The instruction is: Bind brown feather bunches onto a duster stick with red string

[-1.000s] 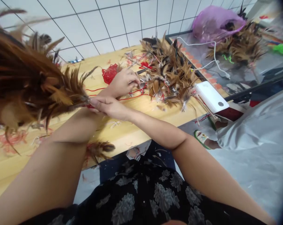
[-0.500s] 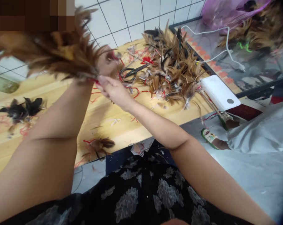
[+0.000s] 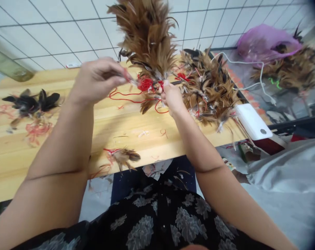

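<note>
My right hand [image 3: 171,97] is closed around the bound lower end of a brown feather duster [image 3: 149,38]. Its feathers stand up, fanned in front of the tiled wall. To the left, my left hand [image 3: 98,78] pinches a small whitish piece with red thread [image 3: 130,79], blurred by motion. This piece is close to a bundle of red string [image 3: 146,84] below the duster. A loose red strand loops over the table between my hands. A large pile of brown feather bunches [image 3: 209,86] lies just right of my right hand.
On the wooden table [image 3: 105,125] are black feathers [image 3: 29,102] at left and a small feather bunch [image 3: 124,156] near the front edge. A white power bank [image 3: 253,121] overhangs the right corner. Further right are a white cable [image 3: 261,78], a purple bag [image 3: 269,43] and a person's pale clothing [image 3: 277,170].
The feather duster has swung from the upper left to the middle and now points upward. My right hand moved right with it; my left hand came out from behind it. The view shifted.
</note>
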Demonstrator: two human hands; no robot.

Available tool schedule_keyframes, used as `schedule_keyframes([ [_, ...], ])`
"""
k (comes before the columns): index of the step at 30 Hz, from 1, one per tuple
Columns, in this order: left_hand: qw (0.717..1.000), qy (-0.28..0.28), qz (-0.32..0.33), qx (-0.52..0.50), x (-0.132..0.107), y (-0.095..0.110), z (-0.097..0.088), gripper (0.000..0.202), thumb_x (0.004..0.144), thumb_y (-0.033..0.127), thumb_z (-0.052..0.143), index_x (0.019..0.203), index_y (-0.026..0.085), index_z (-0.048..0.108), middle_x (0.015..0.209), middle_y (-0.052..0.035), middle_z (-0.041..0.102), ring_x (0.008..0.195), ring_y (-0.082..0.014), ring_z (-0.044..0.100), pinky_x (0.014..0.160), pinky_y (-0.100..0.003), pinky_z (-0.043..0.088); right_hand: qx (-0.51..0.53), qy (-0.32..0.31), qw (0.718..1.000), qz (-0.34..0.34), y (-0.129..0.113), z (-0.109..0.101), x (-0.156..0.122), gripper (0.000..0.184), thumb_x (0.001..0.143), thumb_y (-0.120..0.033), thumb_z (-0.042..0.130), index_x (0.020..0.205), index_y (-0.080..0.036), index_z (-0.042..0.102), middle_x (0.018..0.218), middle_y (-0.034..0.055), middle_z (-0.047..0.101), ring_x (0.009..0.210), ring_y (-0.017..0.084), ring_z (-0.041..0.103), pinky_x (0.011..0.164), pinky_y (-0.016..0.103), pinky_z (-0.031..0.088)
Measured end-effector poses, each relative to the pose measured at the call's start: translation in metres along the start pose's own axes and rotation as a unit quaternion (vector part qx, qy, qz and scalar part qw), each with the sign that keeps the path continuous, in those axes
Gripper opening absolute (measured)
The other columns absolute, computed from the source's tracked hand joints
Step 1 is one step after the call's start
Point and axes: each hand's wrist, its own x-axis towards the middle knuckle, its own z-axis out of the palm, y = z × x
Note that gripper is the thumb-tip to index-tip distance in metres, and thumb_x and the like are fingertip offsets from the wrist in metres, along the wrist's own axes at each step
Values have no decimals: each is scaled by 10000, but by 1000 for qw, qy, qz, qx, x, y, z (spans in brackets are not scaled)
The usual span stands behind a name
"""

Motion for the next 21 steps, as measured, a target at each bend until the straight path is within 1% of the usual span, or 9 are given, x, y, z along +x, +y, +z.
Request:
schedule_keyframes([
  [2,994,-98,36,44,-1,13,12,221,848,520,822,886,303,795,874,-36,762,811,-202,701,852,-412,592,-18,7,1000,18,2,4,-3,555,1049,-684,484,774,-202,464,638,-72,342,556,46,349,553,168,279],
  [3,989,-125,42,66,0,17,18,181,891,477,763,910,301,799,897,-36,771,846,-210,709,878,-418,587,-24,8,999,26,3,7,-5,527,1059,-632,513,759,-201,463,633,-69,349,555,47,345,552,172,275],
  [5,984,-145,28,96,1,18,28,154,906,372,685,934,267,793,910,-36,780,875,-220,724,871,-402,579,-35,10,999,39,7,12,-6,473,1071,-515,561,734,-200,459,617,-66,374,543,48,321,540,182,259],
  [7,983,-145,-5,115,0,14,36,144,879,303,672,944,228,776,896,-31,775,873,-222,730,850,-373,573,-45,11,998,50,9,15,-7,437,1074,-424,587,721,-197,463,598,-62,411,528,49,292,522,190,238],
  [9,982,-136,-19,133,-2,7,41,130,856,264,694,949,209,767,890,-27,766,884,-226,729,860,-361,565,-53,12,997,54,11,15,-8,434,1080,-388,576,707,-194,468,576,-56,431,513,52,278,503,193,218],
  [13,982,-108,-11,151,-5,0,49,116,843,211,712,946,206,765,921,-39,761,948,-253,727,911,-384,557,-57,11,997,54,11,11,-8,434,1064,-434,606,720,-194,494,559,-58,431,495,53,263,483,195,191],
  [17,986,-80,-16,146,-6,4,57,109,858,190,699,948,214,756,930,-37,761,942,-247,724,904,-381,555,-40,-16,997,59,8,8,-9,416,1020,-504,662,782,-202,502,613,-47,529,506,50,272,491,193,213],
  [19,987,-58,-20,149,-7,7,61,119,865,186,694,966,214,749,942,-37,765,936,-243,723,896,-374,554,-37,-33,997,61,6,7,-9,406,1019,-501,657,794,-200,504,640,-39,569,509,47,271,494,193,215],
  [21,986,-33,-27,158,-9,9,65,149,871,185,686,1007,209,741,972,-44,771,938,-243,724,886,-368,554,-41,-51,996,62,5,5,-9,390,1024,-479,650,794,-193,519,634,-43,559,508,45,268,498,197,204],
])
